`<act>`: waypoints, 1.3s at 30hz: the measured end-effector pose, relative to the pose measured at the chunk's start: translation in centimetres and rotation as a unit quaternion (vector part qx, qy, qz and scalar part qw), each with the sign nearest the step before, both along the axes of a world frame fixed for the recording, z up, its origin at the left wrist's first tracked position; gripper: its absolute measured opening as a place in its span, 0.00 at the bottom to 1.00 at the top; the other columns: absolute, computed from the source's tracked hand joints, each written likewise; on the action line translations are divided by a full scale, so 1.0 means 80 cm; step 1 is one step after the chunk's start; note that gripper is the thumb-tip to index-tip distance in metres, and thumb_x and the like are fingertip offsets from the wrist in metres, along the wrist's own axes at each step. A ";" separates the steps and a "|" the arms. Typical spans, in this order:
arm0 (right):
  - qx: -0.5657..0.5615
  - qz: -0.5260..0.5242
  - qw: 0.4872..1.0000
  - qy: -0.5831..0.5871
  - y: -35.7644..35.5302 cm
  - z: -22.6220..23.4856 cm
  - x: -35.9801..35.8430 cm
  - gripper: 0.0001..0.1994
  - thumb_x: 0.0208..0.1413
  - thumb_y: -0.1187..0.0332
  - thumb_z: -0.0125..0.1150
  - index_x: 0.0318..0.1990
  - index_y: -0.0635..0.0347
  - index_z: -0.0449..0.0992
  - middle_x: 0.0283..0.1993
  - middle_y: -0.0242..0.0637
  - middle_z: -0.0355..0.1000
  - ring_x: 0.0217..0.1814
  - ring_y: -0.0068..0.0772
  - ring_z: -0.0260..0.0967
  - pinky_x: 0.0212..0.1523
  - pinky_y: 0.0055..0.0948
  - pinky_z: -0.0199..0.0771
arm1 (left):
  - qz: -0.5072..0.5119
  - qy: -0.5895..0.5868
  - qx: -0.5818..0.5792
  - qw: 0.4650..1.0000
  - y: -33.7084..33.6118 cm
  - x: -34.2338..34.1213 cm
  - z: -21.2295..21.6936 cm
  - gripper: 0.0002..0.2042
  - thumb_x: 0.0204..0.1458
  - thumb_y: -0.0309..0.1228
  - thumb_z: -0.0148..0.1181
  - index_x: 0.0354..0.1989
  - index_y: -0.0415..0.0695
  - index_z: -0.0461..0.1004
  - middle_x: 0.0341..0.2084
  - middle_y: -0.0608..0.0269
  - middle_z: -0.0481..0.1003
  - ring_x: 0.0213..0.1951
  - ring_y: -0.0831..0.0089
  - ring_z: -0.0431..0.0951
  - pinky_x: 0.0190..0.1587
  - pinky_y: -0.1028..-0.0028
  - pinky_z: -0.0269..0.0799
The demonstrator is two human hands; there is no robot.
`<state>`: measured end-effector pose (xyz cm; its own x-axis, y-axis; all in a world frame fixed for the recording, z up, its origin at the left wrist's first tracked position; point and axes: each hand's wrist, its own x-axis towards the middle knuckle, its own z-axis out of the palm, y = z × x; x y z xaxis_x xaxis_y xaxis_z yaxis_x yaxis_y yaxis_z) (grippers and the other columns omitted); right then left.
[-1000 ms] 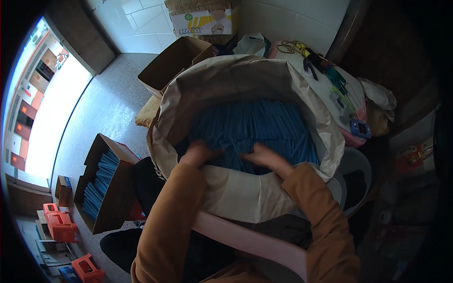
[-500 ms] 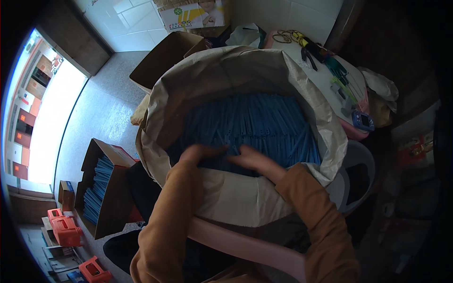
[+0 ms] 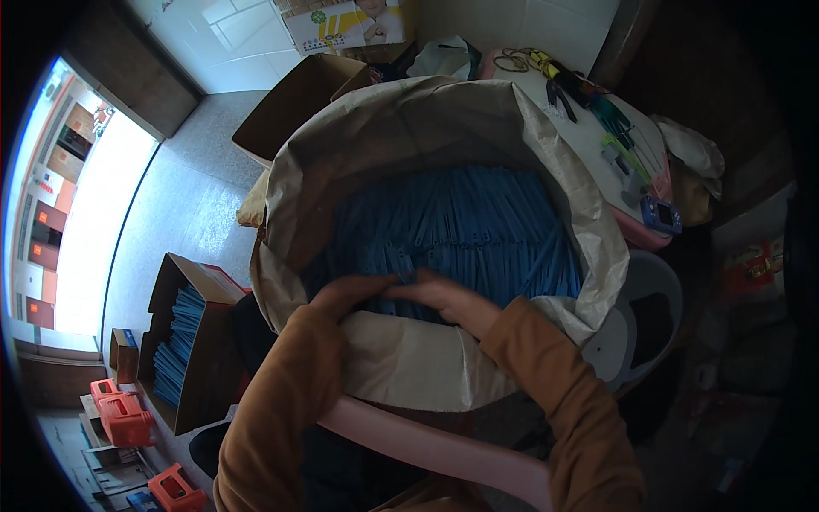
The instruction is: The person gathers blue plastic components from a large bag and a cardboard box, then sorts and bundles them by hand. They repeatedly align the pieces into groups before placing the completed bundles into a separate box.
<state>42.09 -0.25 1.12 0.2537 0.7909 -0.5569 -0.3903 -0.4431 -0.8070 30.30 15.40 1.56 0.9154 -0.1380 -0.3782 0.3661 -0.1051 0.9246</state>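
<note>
A large beige sack (image 3: 418,354) with its rim rolled outward stands in front of me. Inside lies a dense layer of thin, flat blue plastic strips (image 3: 461,205), some with small holes at their ends. At the sack's near inner side, my left hand (image 3: 354,292) and my right hand (image 3: 444,294) meet, fingers pointing toward each other. A few strips stand up between them, and the fingers look closed around these. The strips' lower parts are hidden behind the hands.
An open cardboard box (image 3: 192,358) of similar strips stands at the left, near red plastic stools (image 3: 124,414). Another box (image 3: 290,102) is behind the sack. At right are a white-topped table (image 3: 546,94) with tools, a blue handheld device (image 3: 661,216) and a grey bucket (image 3: 670,290).
My hands have come together, the right one moving left and both slightly nearer to me. A few strips now rise between them.
</note>
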 end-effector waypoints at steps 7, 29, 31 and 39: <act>0.076 0.038 0.996 0.007 0.001 -0.002 0.009 0.18 0.42 0.64 0.64 0.41 0.63 0.72 0.41 0.39 0.71 0.45 0.28 0.66 0.47 0.23 0.62 | 0.028 -0.031 0.042 0.998 -0.032 0.009 0.046 0.17 0.55 0.26 0.39 0.53 0.38 0.63 0.47 0.56 0.68 0.51 0.76 0.65 0.55 0.79 0.54; 0.240 -0.069 0.910 -0.330 -0.013 0.097 0.005 0.44 0.25 0.67 0.73 0.54 0.60 0.53 0.47 0.43 0.63 0.52 0.37 0.62 0.52 0.33 0.62 | 0.292 -0.248 -0.046 0.923 -0.075 0.034 0.123 0.33 0.35 0.34 0.69 0.49 0.36 0.58 0.42 0.61 0.68 0.44 0.74 0.69 0.47 0.74 0.65; 0.239 -0.077 0.914 -0.317 -0.010 0.095 0.009 0.43 0.25 0.65 0.73 0.53 0.59 0.53 0.47 0.45 0.64 0.52 0.40 0.63 0.51 0.34 0.62 | 0.295 -0.201 -0.050 0.933 -0.071 0.038 0.124 0.33 0.34 0.33 0.69 0.49 0.36 0.58 0.41 0.61 0.68 0.44 0.74 0.69 0.47 0.74 0.65; 0.310 -0.087 0.856 -0.403 -0.017 0.144 0.001 0.42 0.23 0.64 0.75 0.49 0.60 0.55 0.40 0.45 0.68 0.45 0.40 0.69 0.45 0.33 0.67 | 0.322 -0.257 -0.010 0.911 -0.082 0.026 0.156 0.33 0.29 0.29 0.71 0.47 0.37 0.62 0.41 0.62 0.69 0.44 0.73 0.70 0.48 0.73 0.65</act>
<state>42.19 -1.58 12.65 0.5022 0.7819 0.3694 0.3888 0.1774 -0.9041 32.37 8.86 14.08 0.8644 0.4885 0.1192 -0.1348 -0.0031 0.9909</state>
